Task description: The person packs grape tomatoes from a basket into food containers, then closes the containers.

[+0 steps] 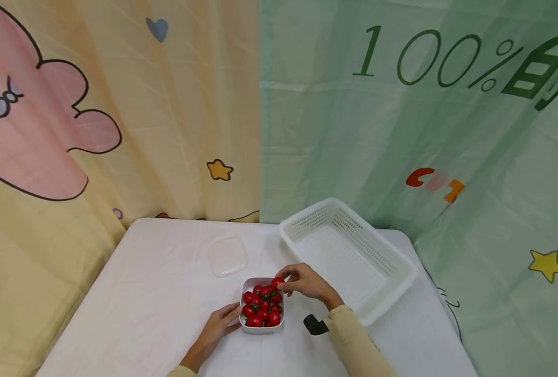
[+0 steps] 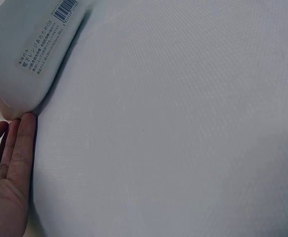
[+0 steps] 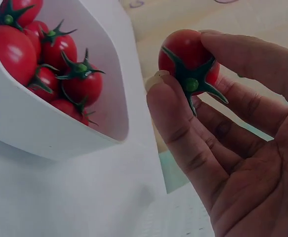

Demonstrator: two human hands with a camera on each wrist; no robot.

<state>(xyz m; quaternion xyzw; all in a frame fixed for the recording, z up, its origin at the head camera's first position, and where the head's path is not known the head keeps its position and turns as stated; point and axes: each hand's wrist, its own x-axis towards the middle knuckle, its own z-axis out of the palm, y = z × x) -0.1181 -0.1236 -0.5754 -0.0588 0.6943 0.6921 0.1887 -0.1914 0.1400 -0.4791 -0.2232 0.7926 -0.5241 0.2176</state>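
Note:
My right hand pinches a cherry tomato between thumb and fingertips, at the far right corner of a small white container. In the right wrist view the tomato's green calyx faces the camera, apart from the container's wall. Several other red cherry tomatoes with green calyxes fill the container. With fairly straight fingers, my left hand touches the container's left side. The left wrist view shows those fingertips against its lower edge, beside a printed label; part of that hand is cut off.
A large white perforated basket stands at the back right, close to the right forearm. Behind the container lies a clear square lid on the white tablecloth. Printed curtains hang beyond the table's far edge.

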